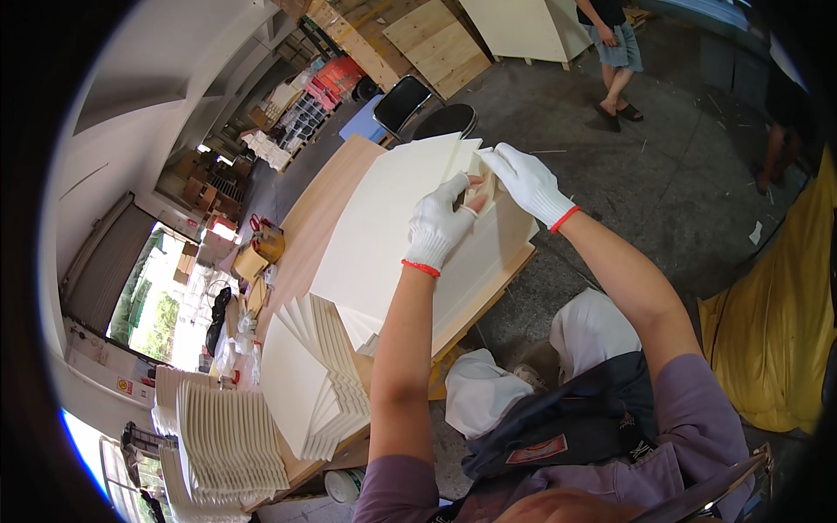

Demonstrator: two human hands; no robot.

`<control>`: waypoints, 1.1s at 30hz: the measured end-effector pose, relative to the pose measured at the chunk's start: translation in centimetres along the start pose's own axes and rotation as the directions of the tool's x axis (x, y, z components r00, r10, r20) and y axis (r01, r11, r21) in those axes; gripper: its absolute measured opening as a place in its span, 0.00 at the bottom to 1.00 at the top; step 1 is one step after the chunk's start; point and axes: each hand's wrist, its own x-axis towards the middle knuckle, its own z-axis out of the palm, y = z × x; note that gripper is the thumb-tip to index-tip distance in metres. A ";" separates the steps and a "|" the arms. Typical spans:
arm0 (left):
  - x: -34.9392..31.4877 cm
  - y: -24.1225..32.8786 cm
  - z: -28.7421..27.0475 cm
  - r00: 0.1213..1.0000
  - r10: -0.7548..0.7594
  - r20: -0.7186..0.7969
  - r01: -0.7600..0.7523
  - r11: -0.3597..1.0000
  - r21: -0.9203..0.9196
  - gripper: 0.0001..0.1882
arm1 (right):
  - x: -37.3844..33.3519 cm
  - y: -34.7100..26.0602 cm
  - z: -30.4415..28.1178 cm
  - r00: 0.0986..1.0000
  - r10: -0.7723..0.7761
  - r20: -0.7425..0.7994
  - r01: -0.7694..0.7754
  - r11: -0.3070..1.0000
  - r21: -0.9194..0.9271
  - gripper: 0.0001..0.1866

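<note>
Head view shows both hands in white knit gloves with red cuffs, close together at the far end of a cream panel (392,218) lying on a wooden workbench (318,205). Left hand (438,227) rests on the panel's surface, its fingers curled and pinching a small tan block (481,193) between thumb and forefinger. Right hand (526,181) comes in from the right, fingers bent down over the same block and the panel's top edge, so the two hands nearly touch around it. What the tan block is cannot be told for certain.

More cream panels lie under the top one, their corners stepping out at the far end. Nearer the person, a fanned stack of smaller cream boards (318,375) sits on the bench, and a further row of boards (222,436) stands on edge at lower left. Beyond the bench stand a black folding chair (401,103) and a round black stool (445,120). Another person's legs (617,65) stand on the grey concrete floor (680,174) at upper right. A yellow sheet (772,322) hangs at the right.
</note>
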 end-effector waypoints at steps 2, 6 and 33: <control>-0.3 0.6 -0.5 0.999 -0.042 0.030 0.041 0.998 0.039 0.18 | 0.0 -0.2 0.0 1.000 0.011 0.011 -0.011 1.000 0.003 0.25; -0.2 0.2 -0.3 0.999 -0.032 0.026 0.031 0.999 0.021 0.18 | 0.1 -0.5 -0.1 0.999 0.042 0.028 -0.041 0.999 -0.012 0.25; -1.3 0.0 0.1 0.975 0.158 -0.156 -0.149 0.987 0.065 0.27 | 0.1 -3.6 -0.9 0.939 0.257 -0.229 -0.165 0.920 0.355 0.26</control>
